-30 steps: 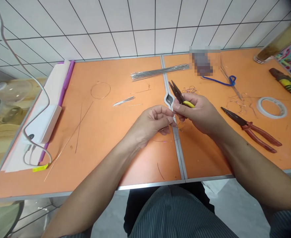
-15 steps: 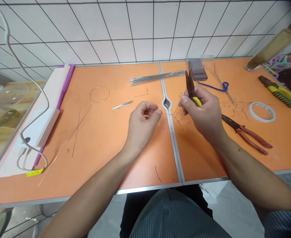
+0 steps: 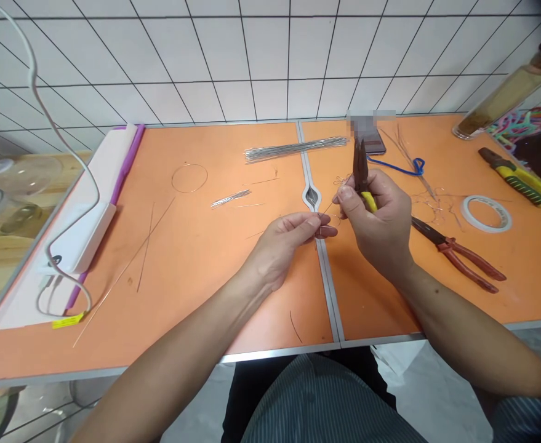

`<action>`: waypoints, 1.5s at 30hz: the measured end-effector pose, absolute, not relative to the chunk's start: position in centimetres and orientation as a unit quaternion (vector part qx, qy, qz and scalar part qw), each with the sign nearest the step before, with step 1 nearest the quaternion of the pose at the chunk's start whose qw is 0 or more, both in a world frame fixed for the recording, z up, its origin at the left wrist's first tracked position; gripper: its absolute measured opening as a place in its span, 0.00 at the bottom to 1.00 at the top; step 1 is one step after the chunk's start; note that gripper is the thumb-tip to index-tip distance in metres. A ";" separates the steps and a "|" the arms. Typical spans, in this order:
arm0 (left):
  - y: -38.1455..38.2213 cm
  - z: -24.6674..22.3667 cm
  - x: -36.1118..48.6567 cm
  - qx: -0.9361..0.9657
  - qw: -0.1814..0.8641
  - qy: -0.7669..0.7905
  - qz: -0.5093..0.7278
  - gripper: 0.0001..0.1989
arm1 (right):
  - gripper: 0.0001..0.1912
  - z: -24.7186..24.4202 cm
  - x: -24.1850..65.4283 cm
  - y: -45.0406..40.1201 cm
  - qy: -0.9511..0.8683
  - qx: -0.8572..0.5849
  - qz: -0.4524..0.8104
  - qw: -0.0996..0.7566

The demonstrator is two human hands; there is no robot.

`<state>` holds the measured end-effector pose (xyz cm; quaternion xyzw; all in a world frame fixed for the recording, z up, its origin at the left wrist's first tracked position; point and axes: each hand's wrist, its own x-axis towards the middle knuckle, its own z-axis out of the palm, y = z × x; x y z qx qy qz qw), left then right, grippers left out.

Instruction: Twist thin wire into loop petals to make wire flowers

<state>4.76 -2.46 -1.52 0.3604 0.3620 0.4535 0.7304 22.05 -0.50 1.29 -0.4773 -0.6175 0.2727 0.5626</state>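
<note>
My right hand (image 3: 383,212) is closed round pliers (image 3: 360,165) with dark jaws pointing up and a yellow handle mostly hidden in the palm. A thin bent wire (image 3: 329,206) sticks out from between its thumb and forefinger toward the left. My left hand (image 3: 295,237) pinches at this wire with thumb and fingertips, just above the table's metal seam. How far the wire runs behind the fingers is hidden. Beyond both hands lies a bundle of straight wires (image 3: 293,149), with a smaller bundle of short wires (image 3: 230,197) nearer my left hand.
Red-handled pliers (image 3: 459,252), a white tape roll (image 3: 468,215) and a yellow-black cutter (image 3: 519,178) lie at right. A phone (image 3: 375,144) and glass bottle (image 3: 496,101) stand farther back. At left are a wire ring (image 3: 172,178), long wires and a white power bank (image 3: 90,237).
My left hand has moved right and turned, its fingers now at the wire by my right hand. The pliers have shifted slightly right and stay in my right hand.
</note>
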 end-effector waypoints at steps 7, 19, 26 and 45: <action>-2.6 -1.0 4.7 0.398 0.707 0.359 0.461 0.09 | 0.08 1.3 22.2 -0.5 -0.622 -0.482 0.262 0.559; -2.7 -0.2 4.9 0.420 0.626 0.437 0.491 0.06 | 0.05 1.6 21.8 -1.0 -0.611 -0.491 0.269 0.560; -3.1 0.7 5.1 0.414 0.573 0.458 0.539 0.04 | 0.05 1.2 21.8 -0.9 -0.605 -0.468 0.276 0.582; -3.8 1.4 5.1 0.427 0.513 0.465 0.582 0.07 | 0.05 -0.3 22.0 -0.5 -0.570 -0.398 0.338 0.635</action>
